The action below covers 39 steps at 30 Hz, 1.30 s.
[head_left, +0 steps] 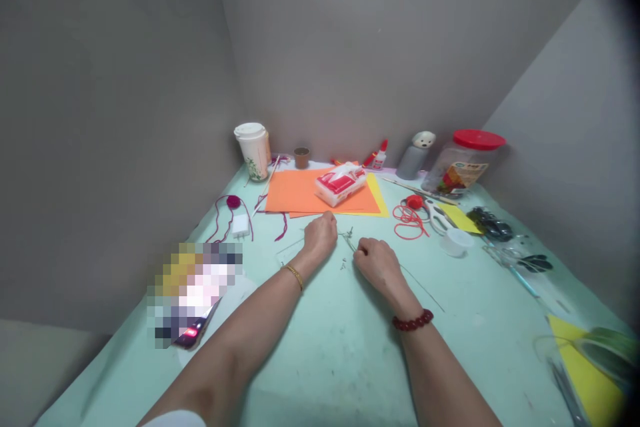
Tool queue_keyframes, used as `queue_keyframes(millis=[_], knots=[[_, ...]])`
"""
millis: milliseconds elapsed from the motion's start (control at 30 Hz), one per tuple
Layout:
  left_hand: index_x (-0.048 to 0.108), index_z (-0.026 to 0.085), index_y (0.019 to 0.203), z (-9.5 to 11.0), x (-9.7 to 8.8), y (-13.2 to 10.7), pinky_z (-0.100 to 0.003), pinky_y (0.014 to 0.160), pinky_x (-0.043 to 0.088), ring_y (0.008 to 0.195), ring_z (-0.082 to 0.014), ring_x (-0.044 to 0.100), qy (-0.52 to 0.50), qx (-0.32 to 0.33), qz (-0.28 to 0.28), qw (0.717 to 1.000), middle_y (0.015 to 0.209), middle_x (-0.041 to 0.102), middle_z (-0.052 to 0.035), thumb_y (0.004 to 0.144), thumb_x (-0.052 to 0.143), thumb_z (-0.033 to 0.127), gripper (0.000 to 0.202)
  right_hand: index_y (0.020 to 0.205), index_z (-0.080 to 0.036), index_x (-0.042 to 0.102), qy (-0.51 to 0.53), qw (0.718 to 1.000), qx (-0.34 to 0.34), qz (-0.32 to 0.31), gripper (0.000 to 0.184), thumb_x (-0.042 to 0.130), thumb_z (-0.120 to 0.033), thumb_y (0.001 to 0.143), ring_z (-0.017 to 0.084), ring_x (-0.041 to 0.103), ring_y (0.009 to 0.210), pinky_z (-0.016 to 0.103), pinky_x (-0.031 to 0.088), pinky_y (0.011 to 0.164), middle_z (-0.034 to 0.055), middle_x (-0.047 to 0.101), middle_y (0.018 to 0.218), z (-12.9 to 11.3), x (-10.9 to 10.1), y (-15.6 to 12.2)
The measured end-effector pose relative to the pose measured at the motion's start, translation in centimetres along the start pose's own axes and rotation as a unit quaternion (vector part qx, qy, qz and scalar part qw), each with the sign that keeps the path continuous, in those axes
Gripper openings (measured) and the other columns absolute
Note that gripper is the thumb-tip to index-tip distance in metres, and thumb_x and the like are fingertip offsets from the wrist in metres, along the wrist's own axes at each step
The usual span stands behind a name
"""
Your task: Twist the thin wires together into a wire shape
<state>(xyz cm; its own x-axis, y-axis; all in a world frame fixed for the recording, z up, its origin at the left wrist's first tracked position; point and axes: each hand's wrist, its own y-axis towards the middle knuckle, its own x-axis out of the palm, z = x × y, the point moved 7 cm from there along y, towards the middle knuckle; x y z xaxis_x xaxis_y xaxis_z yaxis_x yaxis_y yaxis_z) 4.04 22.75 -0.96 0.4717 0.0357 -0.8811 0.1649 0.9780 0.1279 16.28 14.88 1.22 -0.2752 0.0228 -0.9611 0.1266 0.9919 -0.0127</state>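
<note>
Bare forearms reach in past a white sleeve (pixel 175 420) and over a pale mint tabletop (pixel 340 373). The left hand (pixel 320 239), with a gold chain bracelet (pixel 294 276) at its wrist, has its fingers (pixel 326 219) pressed together at the tips; whatever they may pinch is too small to make out. The right hand (pixel 379 265), wearing a dark red bead bracelet (pixel 413 320), is curled into a loose fist, its fingers (pixel 363 250) folded down over a thin dark wire (pixel 423 290). That wire runs from under the hand toward the lower right, and a small twisted wire cluster (pixel 347 235) stands between the two hands. Tiny wire bits (pixel 343 263) lie just beside the right hand.

Farther off, a red-and-white tissue packet (pixel 341 185) sits on orange paper (pixel 295 190), which overlaps yellow paper (pixel 377 197). Red cord (pixel 410 221) lies near white-handled scissors (pixel 437 217), while dark red yarn (pixel 233 201) trails beside a white charger (pixel 241 225). A lidded paper cup (pixel 254 150) and a red-lidded plastic jar (pixel 463 163) stand at the back.
</note>
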Motion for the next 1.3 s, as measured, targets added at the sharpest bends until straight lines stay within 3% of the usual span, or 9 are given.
queue_keyframes(millis=[167, 300, 400, 567, 767, 967, 1133, 1300], knots=[[0.054, 0.021, 0.089, -0.1, -1.2, -1.0, -0.027, 0.066, 0.035, 0.077, -0.0164, 0.058, -0.064, 0.033, 0.014, 0.997, 0.082, 0.064, -0.0028, 0.092, 0.033, 0.025, 0.021, 0.072, -0.018, 0.062, 0.042, 0.999, 0.009, -0.010, 0.013, 0.053, -0.016, 0.081, 0.015, 0.045, 0.070, 0.026, 0.021, 0.060, 0.0016, 0.060, 0.075, 1.0, -0.6, -0.5], [0.054, 0.021, 0.085, 0.4, -1.9, -2.0, -0.025, 0.069, 0.038, 0.085, -0.0136, 0.056, -0.105, 0.080, 0.037, 0.991, 0.096, 0.059, -0.0035, 0.090, 0.038, 0.024, 0.017, 0.083, -0.020, 0.067, 0.063, 0.995, 0.037, 0.071, 0.013, 0.060, -0.031, 0.084, 0.019, 0.048, 0.081, 0.026, 0.025, 0.066, 0.0028, 0.062, 0.086, 2.0, -2.0, -0.4], [0.053, 0.020, 0.083, 0.6, -2.1, -2.4, -0.025, 0.069, 0.038, 0.083, -0.0138, 0.055, -0.114, 0.085, 0.047, 0.989, 0.093, 0.059, -0.0034, 0.089, 0.039, 0.022, 0.016, 0.083, -0.019, 0.066, 0.080, 0.989, 0.042, 0.114, 0.008, 0.059, -0.024, 0.085, 0.018, 0.047, 0.083, 0.026, 0.026, 0.069, 0.0022, 0.062, 0.086, 1.2, -2.0, 0.2], [0.052, 0.021, 0.090, 0.5, -1.6, -2.5, -0.026, 0.063, 0.035, 0.069, -0.0152, 0.055, -0.124, 0.075, 0.002, 0.989, 0.075, 0.061, -0.0012, 0.090, 0.034, 0.021, 0.019, 0.079, -0.017, 0.058, 0.110, 0.986, 0.049, 0.117, 0.009, 0.063, -0.024, 0.082, 0.017, 0.045, 0.073, 0.025, 0.025, 0.063, 0.0017, 0.059, 0.075, -1.1, 0.3, 1.6], [0.059, 0.022, 0.085, 0.3, -0.9, -2.2, -0.027, 0.061, 0.033, 0.068, -0.0168, 0.056, -0.113, 0.050, -0.029, 0.992, 0.074, 0.065, -0.0018, 0.086, 0.041, 0.026, 0.018, 0.072, -0.017, 0.053, 0.108, 0.984, 0.087, 0.112, 0.013, 0.053, -0.015, 0.085, 0.013, 0.041, 0.061, 0.025, 0.020, 0.057, -0.0002, 0.053, 0.064, -0.1, 2.0, 1.8], [0.065, 0.021, 0.083, 0.5, -1.2, -2.9, -0.025, 0.059, 0.034, 0.066, -0.0149, 0.056, -0.136, 0.054, -0.069, 0.987, 0.074, 0.067, -0.0018, 0.083, 0.045, 0.028, 0.021, 0.071, -0.016, 0.052, 0.109, 0.984, 0.049, 0.130, 0.013, 0.054, -0.013, 0.083, 0.012, 0.042, 0.064, 0.025, 0.020, 0.058, -0.0002, 0.053, 0.069, 0.1, 2.0, 1.7], [0.064, 0.021, 0.082, 0.7, -1.8, -4.3, -0.023, 0.059, 0.033, 0.064, -0.0123, 0.051, -0.174, 0.089, -0.064, 0.979, 0.072, 0.064, 0.0010, 0.082, 0.045, 0.026, 0.020, 0.071, -0.016, 0.054, 0.114, 0.985, 0.046, 0.123, 0.013, 0.052, -0.015, 0.083, 0.012, 0.042, 0.065, 0.025, 0.021, 0.058, 0.0002, 0.053, 0.070, 0.1, 2.1, 1.7], [0.060, 0.019, 0.078, 0.8, -1.3, -4.5, -0.022, 0.061, 0.036, 0.064, -0.0104, 0.048, -0.242, 0.098, -0.073, 0.963, 0.069, 0.058, 0.0029, 0.083, 0.045, 0.027, 0.018, 0.071, -0.016, 0.052, 0.120, 0.985, 0.033, 0.120, 0.013, 0.050, -0.016, 0.083, 0.013, 0.043, 0.065, 0.025, 0.022, 0.059, 0.0005, 0.051, 0.069, 0.0, 2.0, 1.7]])
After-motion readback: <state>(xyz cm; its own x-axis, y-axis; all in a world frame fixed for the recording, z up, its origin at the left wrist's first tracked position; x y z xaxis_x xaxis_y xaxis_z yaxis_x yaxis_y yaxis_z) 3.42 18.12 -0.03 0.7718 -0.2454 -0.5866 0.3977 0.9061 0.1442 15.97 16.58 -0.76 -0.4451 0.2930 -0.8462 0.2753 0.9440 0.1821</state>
